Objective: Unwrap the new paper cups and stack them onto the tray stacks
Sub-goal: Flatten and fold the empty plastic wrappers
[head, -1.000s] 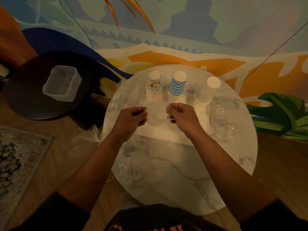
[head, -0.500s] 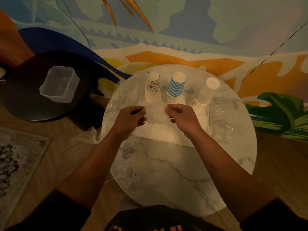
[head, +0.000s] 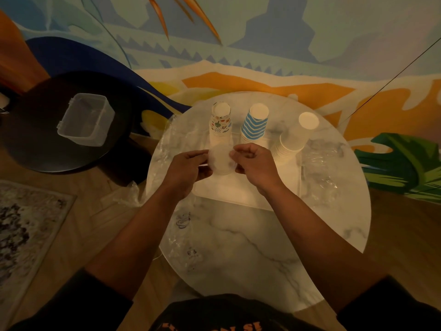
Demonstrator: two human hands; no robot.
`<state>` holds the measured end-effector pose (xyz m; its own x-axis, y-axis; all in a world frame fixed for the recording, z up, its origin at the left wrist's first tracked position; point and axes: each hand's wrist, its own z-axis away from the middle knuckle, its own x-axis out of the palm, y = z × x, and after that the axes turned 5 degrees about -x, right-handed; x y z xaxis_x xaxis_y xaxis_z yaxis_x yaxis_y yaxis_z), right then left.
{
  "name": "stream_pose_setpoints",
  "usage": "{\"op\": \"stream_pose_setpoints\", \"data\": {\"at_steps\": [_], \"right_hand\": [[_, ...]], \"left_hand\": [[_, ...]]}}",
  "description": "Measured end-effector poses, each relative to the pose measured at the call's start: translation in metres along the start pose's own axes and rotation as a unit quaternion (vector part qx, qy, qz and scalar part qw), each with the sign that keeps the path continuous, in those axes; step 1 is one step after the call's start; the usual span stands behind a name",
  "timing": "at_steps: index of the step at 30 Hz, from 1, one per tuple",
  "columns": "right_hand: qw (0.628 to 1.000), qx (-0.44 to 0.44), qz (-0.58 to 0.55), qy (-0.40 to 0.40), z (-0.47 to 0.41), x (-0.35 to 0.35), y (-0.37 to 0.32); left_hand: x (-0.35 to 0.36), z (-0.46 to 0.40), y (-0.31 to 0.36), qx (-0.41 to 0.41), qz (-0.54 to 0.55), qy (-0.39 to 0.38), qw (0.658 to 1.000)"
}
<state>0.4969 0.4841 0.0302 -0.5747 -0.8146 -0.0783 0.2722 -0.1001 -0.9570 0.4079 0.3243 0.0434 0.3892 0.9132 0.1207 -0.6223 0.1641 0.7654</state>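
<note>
Hands (head: pixel 188 169) slightly nearer; tray (head: pixel 248 194) with three stacks.

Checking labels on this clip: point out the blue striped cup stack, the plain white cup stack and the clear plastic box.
blue striped cup stack (head: pixel 254 125), head view, striped side wall.
plain white cup stack (head: pixel 294 139), head view, side of the upper cups.
clear plastic box (head: pixel 84 120), head view, inside bottom.
</note>
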Motion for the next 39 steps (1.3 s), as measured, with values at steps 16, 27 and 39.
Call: {"op": "stream_pose_setpoints", "data": {"at_steps": [16, 27, 39], "right_hand": [[0.992, -0.050, 0.118, 0.009, -0.018, 0.010, 0.019], [0.980, -0.058, 0.189, 0.022, -0.026, 0.015, 0.036], [0.986, -0.047, 0.160, 0.013, -0.027, 0.014, 0.041]], "left_hand": [[-0.006, -0.025, -0.009, 0.161, -0.240, 0.099, 0.952], [-0.006, -0.037, -0.017, 0.156, -0.297, 0.104, 0.936], [-0.002, -0.042, -0.018, 0.134, -0.286, 0.103, 0.943]]}}
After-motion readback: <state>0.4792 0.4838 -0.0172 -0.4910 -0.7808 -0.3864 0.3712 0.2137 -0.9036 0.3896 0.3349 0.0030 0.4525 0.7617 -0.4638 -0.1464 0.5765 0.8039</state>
